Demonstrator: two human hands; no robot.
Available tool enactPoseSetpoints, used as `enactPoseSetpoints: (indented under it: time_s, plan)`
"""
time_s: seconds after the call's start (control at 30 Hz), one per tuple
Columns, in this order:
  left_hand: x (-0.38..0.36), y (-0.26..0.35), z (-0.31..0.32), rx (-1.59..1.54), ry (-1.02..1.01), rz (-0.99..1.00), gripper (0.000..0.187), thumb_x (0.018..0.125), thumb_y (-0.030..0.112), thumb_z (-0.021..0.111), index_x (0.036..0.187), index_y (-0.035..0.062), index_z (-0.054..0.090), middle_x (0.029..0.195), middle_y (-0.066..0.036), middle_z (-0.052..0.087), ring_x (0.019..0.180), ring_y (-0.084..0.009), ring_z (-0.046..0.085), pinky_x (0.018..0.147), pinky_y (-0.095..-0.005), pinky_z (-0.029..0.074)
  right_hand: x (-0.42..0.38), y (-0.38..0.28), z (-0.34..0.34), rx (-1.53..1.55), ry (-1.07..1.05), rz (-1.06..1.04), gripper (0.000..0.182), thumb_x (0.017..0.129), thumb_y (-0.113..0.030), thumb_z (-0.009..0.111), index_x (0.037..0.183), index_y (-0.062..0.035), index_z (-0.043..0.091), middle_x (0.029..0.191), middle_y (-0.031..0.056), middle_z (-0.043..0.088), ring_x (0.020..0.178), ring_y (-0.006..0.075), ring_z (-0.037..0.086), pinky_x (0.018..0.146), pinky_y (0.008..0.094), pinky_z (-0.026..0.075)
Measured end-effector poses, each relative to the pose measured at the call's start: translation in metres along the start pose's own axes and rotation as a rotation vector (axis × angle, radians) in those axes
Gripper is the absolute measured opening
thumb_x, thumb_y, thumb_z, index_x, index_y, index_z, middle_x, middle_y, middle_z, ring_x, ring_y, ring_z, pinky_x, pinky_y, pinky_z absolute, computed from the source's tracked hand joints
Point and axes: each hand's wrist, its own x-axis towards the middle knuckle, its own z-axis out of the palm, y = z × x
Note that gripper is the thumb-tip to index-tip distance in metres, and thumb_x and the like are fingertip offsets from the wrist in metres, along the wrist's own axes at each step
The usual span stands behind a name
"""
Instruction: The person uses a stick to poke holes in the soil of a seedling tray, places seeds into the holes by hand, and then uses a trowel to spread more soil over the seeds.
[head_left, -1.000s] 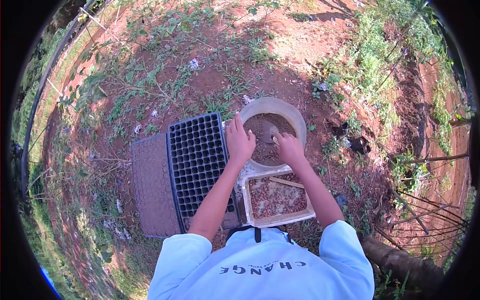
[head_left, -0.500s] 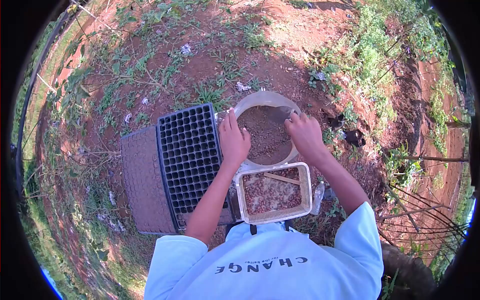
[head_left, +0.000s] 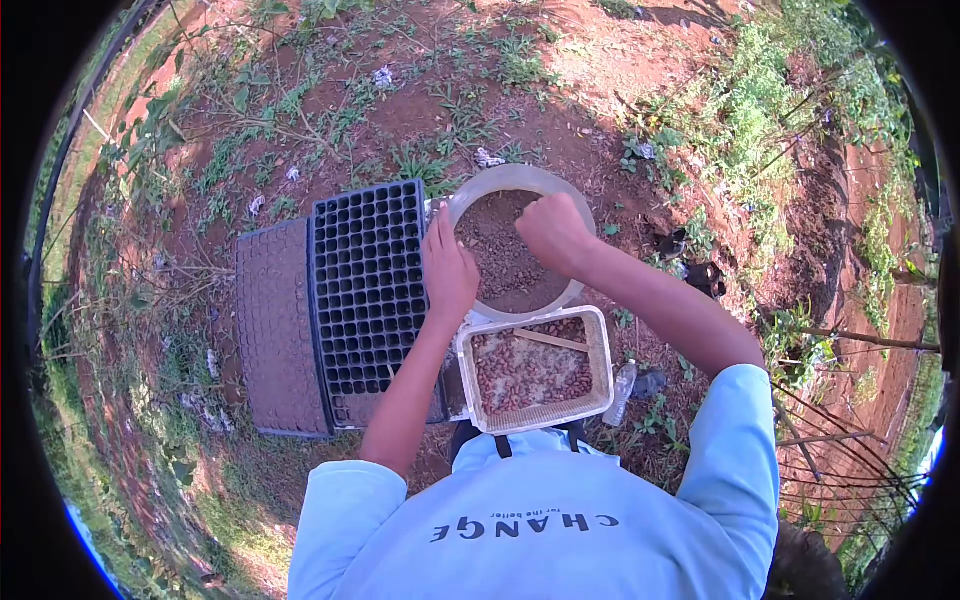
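My left hand (head_left: 450,270) rests between a black seedling tray (head_left: 370,290) and a round pale basin (head_left: 520,178), its fingers stretched out against the basin's left rim. Brown crumbly soil (head_left: 505,250) lies in the basin. Over the right part of this soil is my right hand (head_left: 557,233), closed, with whatever it may hold hidden. Most cells of the black tray look empty; its bottom rows hold some soil. A rectangular pale basket (head_left: 603,375) below the basin contains reddish-brown seeds and a flat wooden stick (head_left: 550,340).
A soil-filled tray (head_left: 280,330) lies left of the black one. A clear plastic bottle (head_left: 620,393) is right of the basket. Dark bags (head_left: 705,279) sit on the ground at the right. Thin branches (head_left: 850,435) cross the lower right.
My right hand has moved left from the basin's right rim to over the soil. My left hand stays near the left rim. The whole view has shifted slightly.
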Motion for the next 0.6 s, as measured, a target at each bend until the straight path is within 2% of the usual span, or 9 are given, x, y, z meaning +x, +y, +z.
enactPoseSetpoints:
  time_s: [0.07,0.2,0.27,0.3,0.37,0.4,0.47,0.5,0.6]
  plan:
    - [-0.002,0.001,-0.001,-0.006,0.018,-0.025,0.069,0.083,-0.003,0.052,0.146,-0.0011,0.024,0.139,-0.021,0.040,0.126,-0.0385,0.041,0.106,-0.0449,0.035,0.004,-0.005,-0.016,0.068,-0.174,-0.010,0.010,0.072,-0.018,0.069,0.079,-0.0125,0.074,0.084,0.0085,0.072,0.080,0.0227,0.071,0.065,0.0348,0.055]
    - [-0.002,0.003,-0.003,0.031,0.011,-0.057,0.076,0.078,-0.008,0.056,0.147,0.0024,0.024,0.141,-0.018,0.040,0.125,-0.0368,0.042,0.106,-0.0421,0.037,0.015,0.008,-0.013,0.069,-0.242,-0.058,0.018,0.072,-0.022,0.070,0.086,-0.0141,0.076,0.089,0.0043,0.074,0.083,0.0208,0.072,0.066,0.0345,0.056]
    - [0.002,0.002,0.002,0.051,0.007,-0.051,0.079,0.076,-0.009,0.057,0.147,0.0024,0.024,0.139,-0.017,0.042,0.124,-0.0367,0.044,0.105,-0.0422,0.038,0.014,0.018,-0.009,0.167,-0.267,0.014,0.026,0.068,-0.024,0.069,0.090,-0.0123,0.076,0.092,0.0074,0.073,0.087,0.0234,0.071,0.074,0.0348,0.056]
    - [0.004,0.000,0.005,0.066,0.026,-0.045,0.081,0.075,-0.009,0.059,0.147,0.0049,0.025,0.137,-0.016,0.043,0.123,-0.0363,0.045,0.105,-0.0423,0.038,0.013,0.022,-0.007,0.162,-0.261,0.008,0.026,0.068,-0.024,0.069,0.090,-0.0123,0.076,0.092,0.0074,0.073,0.087,0.0234,0.071,0.074,0.0348,0.056]
    - [0.008,0.000,0.005,0.049,0.008,-0.067,0.077,0.077,-0.010,0.055,0.147,0.0059,0.028,0.136,-0.016,0.044,0.122,-0.0370,0.045,0.102,-0.0426,0.041,0.014,0.029,-0.003,0.248,-0.277,0.019,0.027,0.067,-0.023,0.066,0.086,-0.0050,0.073,0.088,0.0134,0.072,0.085,0.0298,0.070,0.072,0.0400,0.057]
    - [0.008,0.002,0.003,0.030,-0.021,-0.091,0.073,0.078,-0.011,0.052,0.146,0.0070,0.031,0.135,-0.016,0.044,0.120,-0.0377,0.046,0.099,-0.0430,0.043,0.013,0.030,0.000,0.243,-0.278,0.008,0.027,0.067,-0.023,0.066,0.086,-0.0050,0.073,0.088,0.0134,0.072,0.085,0.0298,0.070,0.072,0.0400,0.057]
    - [0.011,0.001,0.003,0.056,-0.007,-0.095,0.075,0.077,-0.012,0.054,0.146,0.0089,0.031,0.133,-0.015,0.046,0.120,-0.0373,0.047,0.098,-0.0432,0.044,0.019,0.034,0.003,0.337,-0.345,0.092,0.029,0.064,-0.025,0.068,0.086,-0.0078,0.075,0.088,0.0108,0.073,0.086,0.0248,0.071,0.075,0.0377,0.057]
    - [0.013,0.000,0.004,0.073,-0.038,-0.111,0.078,0.075,-0.011,0.057,0.146,0.0090,0.030,0.133,-0.015,0.046,0.119,-0.0369,0.047,0.100,-0.0432,0.042,0.022,0.034,0.007,0.336,-0.338,0.092,0.029,0.064,-0.025,0.068,0.086,-0.0078,0.075,0.088,0.0108,0.073,0.086,0.0248,0.071,0.075,0.0377,0.057]
    - [0.018,0.000,0.010,0.073,-0.055,-0.094,0.081,0.074,-0.010,0.059,0.146,0.0087,0.028,0.133,-0.016,0.047,0.119,-0.0366,0.048,0.101,-0.0436,0.041,0.023,0.038,0.018,0.449,-0.479,0.121,0.029,0.064,-0.024,0.067,0.083,-0.0032,0.074,0.081,0.0132,0.072,0.077,0.0245,0.072,0.072,0.0376,0.058]
